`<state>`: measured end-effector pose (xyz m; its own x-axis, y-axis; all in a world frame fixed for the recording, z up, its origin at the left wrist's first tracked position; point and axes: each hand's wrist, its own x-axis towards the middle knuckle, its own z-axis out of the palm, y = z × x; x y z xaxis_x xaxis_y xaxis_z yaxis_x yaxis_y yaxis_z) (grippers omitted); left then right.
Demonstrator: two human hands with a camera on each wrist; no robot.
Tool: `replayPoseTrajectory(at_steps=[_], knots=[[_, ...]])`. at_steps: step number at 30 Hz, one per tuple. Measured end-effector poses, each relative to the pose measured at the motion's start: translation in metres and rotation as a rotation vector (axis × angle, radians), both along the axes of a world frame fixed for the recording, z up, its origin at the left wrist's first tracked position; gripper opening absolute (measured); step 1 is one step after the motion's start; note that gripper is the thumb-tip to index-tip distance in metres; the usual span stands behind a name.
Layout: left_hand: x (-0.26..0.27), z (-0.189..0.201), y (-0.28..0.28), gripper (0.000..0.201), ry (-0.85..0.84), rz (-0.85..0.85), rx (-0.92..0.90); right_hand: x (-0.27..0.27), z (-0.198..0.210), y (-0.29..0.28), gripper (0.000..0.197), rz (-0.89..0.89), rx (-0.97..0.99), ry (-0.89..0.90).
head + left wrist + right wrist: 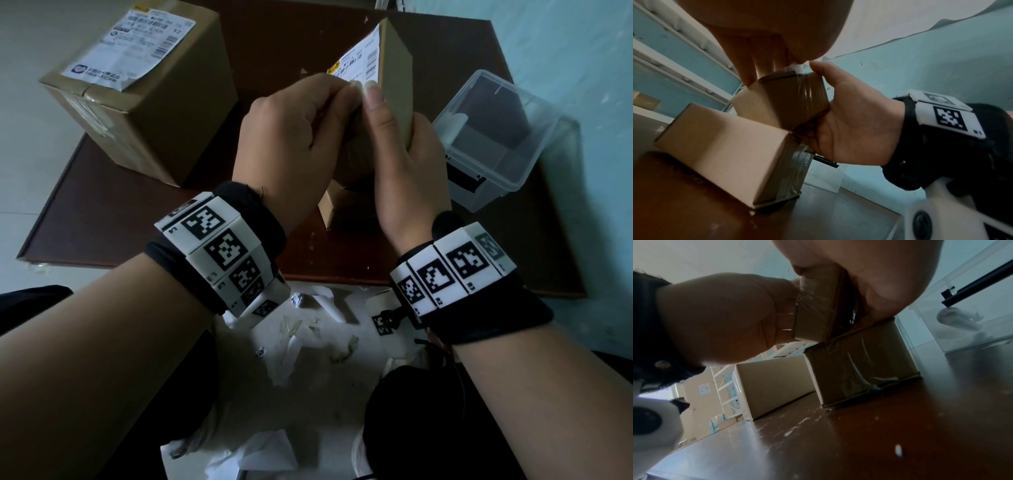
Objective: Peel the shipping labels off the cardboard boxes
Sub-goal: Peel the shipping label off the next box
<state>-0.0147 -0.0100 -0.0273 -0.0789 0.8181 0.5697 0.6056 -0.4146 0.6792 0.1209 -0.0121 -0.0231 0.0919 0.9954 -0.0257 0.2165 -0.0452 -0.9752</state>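
I hold a small cardboard box (397,65) tilted up over the table, its white shipping label (358,63) facing left. My left hand (337,99) pinches the label's near corner, which looks lifted. My right hand (383,113) grips the box, thumb on its front edge and fingers behind it. In the left wrist view the taped end of the held box (793,100) sits in the right palm. A second small box (339,205) rests on the table under my hands. A large box (147,109) at the back left carries a full label (130,48).
The brown table (120,219) also holds a clear plastic container (496,137) at the right, with dark and white items inside. Torn paper scraps (308,335) litter the floor in front of the table's near edge. Pale blue walls surround the table.
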Motion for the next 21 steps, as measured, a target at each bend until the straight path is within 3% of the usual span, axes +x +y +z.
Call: replayPoseTrajectory(at_steps=[12,21], knots=[[0.006,-0.001,0.000,0.035,-0.146,0.042,-0.085,-0.001,0.003,-0.003,0.054,-0.012,-0.016,-0.012],[0.014,-0.001,-0.004,0.021,-0.315,0.000,-0.096,0.000,0.000,0.000,0.057,-0.008,0.004,0.036]])
